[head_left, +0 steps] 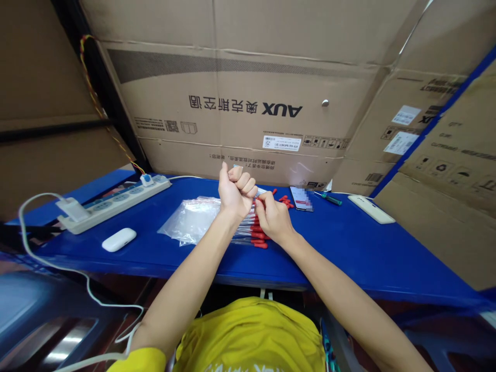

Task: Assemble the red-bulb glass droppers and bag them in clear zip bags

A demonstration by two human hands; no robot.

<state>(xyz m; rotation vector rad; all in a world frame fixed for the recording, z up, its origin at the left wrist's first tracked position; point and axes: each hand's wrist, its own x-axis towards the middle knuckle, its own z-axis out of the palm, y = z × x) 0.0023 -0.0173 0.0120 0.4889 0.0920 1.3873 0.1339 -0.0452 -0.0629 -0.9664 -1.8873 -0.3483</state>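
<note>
My left hand (235, 194) is raised over the desk with its fingers curled into a fist. A small pale blue bit shows above the knuckles; what the fingers hold is hidden. Close beside it on the right, my right hand (274, 216) has thumb and forefinger pinched at the red end of what looks like a dropper. Under and beside both hands lies a row of similar droppers (259, 235), clear thin tubes with red rubber bulbs pointing right. Clear plastic bags (194, 219) lie in a stack left of my left wrist.
Loose red bulbs (285, 200) lie near a phone (301, 198), with a green-handled screwdriver (330, 198) beyond. A pale power bank-like slab (371, 208) is at right. On the left are a power strip (116, 202) and a white case (119, 239). Cardboard (240, 72) walls the back.
</note>
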